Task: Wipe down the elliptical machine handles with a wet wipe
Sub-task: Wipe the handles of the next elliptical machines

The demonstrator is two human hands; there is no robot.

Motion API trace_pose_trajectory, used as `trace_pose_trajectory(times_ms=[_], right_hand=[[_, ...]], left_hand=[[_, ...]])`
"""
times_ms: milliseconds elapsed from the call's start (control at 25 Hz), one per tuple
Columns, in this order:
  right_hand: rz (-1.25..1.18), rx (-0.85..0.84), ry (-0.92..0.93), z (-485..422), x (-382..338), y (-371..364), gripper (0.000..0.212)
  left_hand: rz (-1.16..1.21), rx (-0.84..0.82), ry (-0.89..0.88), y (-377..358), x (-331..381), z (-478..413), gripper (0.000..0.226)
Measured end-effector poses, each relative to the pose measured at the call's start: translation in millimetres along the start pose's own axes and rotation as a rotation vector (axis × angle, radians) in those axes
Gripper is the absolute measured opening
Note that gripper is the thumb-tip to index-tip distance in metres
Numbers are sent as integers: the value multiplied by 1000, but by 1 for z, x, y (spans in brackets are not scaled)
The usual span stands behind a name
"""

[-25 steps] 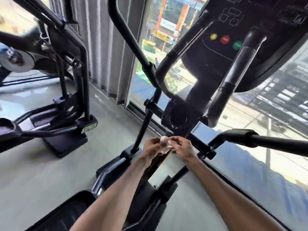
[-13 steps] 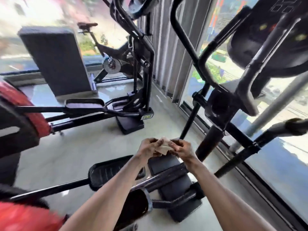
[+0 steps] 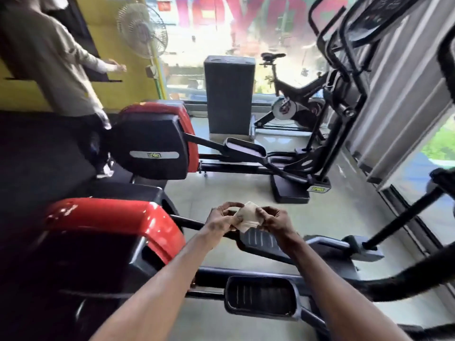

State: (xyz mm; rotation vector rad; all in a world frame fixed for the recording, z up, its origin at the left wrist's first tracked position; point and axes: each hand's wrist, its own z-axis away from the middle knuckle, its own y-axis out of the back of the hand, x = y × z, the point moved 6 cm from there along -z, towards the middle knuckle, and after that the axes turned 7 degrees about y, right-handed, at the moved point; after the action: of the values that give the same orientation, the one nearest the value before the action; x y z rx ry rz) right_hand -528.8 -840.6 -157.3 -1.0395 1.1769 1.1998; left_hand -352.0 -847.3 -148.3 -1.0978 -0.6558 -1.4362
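While left hand (image 3: 219, 218), right hand (image 3: 272, 219) pinch it, wet wipe (image 3: 247, 217), corner upward

**Daylit gym, glass on two sides**

Pale grey floor (image 3: 221, 193), bright with daylight from a wide window (image 3: 221, 28) at the far end. Against that glass, a dark grey upright block (image 3: 229, 94), with a black spin bike (image 3: 295, 94) just beside it. Yellow wall (image 3: 138, 87) on the left, a pedestal fan (image 3: 141, 30) near its far corner and a person in a beige top (image 3: 56, 57) over black matting (image 3: 37, 156). Grey ribbed curtain (image 3: 398, 94) along the right, with more glass (image 3: 438, 143) past its near edge. Second red-and-black elliptical (image 3: 152, 141) across the middle of the floor.
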Motion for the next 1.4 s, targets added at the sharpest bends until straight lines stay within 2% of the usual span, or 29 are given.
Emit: trace_pose_trajectory(times_ms=[120, 240, 400, 440, 640, 720, 800, 880, 1000, 1160, 1200, 1320, 1400], right_hand=[[-123, -152, 6, 24, -7, -109, 9], [-126, -295, -9, 44, -7, -207, 22], [-65, -520, -18, 78, -15, -337, 29], [-46, -525, -18, 79, -16, -343, 30], [111, -768, 101, 80, -20, -497, 22], [135, -789, 154, 71, -21, -553, 13], [128, -794, 202, 58, -19, -606, 8], [109, -816, 208, 46, -21, -653, 12], [77, -895, 195, 23, -24, -729, 22], [4, -950, 9, 1, -24, -819, 42], [3, -956, 5, -4, -28, -841, 41], [-14, -909, -26, -23, -32, -900, 20], [-52, -821, -37, -44, -29, -938, 21]], left_hand=[[-8, 107, -35, 103, 1, 44, 33], [-15, 184, -66, 198, 1, 93, 26], [45, 271, -123, 316, -5, 161, 43], [46, 253, -123, 322, -5, 167, 46], [88, 375, -128, 462, 1, 226, 57], [103, 407, -119, 513, 4, 233, 52], [109, 383, -120, 557, 12, 234, 39], [79, 366, -122, 595, 25, 234, 31], [41, 441, -56, 658, 43, 233, 32], [59, 492, -45, 741, 62, 229, 34], [73, 500, -51, 762, 68, 226, 31], [134, 533, -20, 828, 78, 212, 17], [105, 517, 4, 871, 87, 197, 11]])
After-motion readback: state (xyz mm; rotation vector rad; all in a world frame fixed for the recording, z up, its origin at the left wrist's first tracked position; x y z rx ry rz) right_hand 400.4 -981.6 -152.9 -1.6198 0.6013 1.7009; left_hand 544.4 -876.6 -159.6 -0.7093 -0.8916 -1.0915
